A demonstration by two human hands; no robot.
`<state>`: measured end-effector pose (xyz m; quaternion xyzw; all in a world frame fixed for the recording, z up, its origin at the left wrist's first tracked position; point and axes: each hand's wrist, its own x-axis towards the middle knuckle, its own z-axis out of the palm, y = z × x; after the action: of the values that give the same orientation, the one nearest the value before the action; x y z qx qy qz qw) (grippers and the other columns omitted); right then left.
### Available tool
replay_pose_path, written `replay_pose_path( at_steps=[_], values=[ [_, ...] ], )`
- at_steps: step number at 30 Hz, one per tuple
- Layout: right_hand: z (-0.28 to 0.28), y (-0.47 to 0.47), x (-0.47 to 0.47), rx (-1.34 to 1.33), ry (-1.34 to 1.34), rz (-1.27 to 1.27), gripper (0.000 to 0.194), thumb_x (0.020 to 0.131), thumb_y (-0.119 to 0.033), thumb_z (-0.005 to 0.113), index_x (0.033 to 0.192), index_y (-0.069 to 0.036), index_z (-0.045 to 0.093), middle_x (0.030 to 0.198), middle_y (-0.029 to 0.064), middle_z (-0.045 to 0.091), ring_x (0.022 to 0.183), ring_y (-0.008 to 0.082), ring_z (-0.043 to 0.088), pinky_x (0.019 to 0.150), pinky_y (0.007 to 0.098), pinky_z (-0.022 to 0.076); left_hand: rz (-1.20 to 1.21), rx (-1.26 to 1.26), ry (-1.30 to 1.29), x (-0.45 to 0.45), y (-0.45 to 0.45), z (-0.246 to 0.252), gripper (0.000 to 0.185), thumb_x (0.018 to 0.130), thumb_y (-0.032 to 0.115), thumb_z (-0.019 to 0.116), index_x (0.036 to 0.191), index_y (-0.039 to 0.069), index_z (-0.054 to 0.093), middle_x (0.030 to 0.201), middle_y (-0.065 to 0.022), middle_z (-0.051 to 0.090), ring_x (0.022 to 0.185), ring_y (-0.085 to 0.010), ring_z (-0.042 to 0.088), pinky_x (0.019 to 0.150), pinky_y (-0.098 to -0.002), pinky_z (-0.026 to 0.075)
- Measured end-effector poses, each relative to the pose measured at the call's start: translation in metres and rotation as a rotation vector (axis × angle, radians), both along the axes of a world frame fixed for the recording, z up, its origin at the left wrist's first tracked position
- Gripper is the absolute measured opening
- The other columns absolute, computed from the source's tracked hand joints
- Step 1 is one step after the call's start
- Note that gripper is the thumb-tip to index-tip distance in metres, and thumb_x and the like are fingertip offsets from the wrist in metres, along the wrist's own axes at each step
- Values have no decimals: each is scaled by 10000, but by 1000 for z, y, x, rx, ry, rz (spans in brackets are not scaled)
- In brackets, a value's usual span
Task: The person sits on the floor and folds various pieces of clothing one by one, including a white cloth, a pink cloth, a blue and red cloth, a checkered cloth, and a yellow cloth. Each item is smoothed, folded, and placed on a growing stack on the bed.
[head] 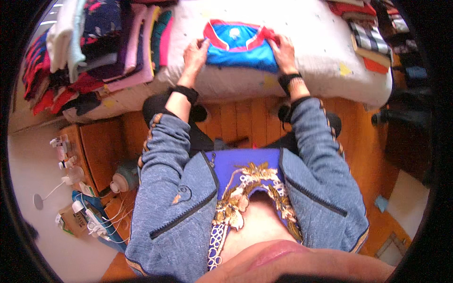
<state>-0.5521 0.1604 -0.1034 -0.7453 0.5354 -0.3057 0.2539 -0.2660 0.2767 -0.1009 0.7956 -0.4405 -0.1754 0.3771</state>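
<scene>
A blue garment with a red, white-edged collar [242,58] lies folded in a compact bundle on a white patterned bedcover [308,32]. My left hand [196,53] is at its left edge, thumb and fingers closed on the fabric beside the collar. On the right side, my right hand [283,51] pinches the red part near the shoulder. The neck opening faces up, with a pale mark inside it. Both wrists wear black bands.
Stacked folded clothes [131,46] fill the bed's left end. More folded textiles, one black-and-white checked [370,39], lie at the right. A wooden cabinet [101,155] with bottles and tangled white cables [97,226] stands at lower left.
</scene>
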Motion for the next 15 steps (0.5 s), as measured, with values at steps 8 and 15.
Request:
replay_pose_path(
  at_steps=[8, 15],
  values=[
    [35, 16, 10, 264, -265, -138, 556, 813, -387, 728, 1197, -1, 612, 1136, 183, 665, 1054, 257, 634, 900, 367, 493, -193, 241, 313, 12, -32, 27, 512, 823, 369, 731, 1133, -31, 653, 997, -100, 701, 855, -181, 652, 773, -322, 531],
    [50, -16, -41, 898, -877, 155, 602, 883, -293, 711, 1354, -18, 457, 1217, 101, 605, 1083, 202, 589, 950, 320, 460, -208, 77, 1099, -17, -29, 71, 379, 775, 150, 731, 1121, 45, 617, 932, -69, 677, 800, -189, 656, 749, -338, 554]
  ],
)
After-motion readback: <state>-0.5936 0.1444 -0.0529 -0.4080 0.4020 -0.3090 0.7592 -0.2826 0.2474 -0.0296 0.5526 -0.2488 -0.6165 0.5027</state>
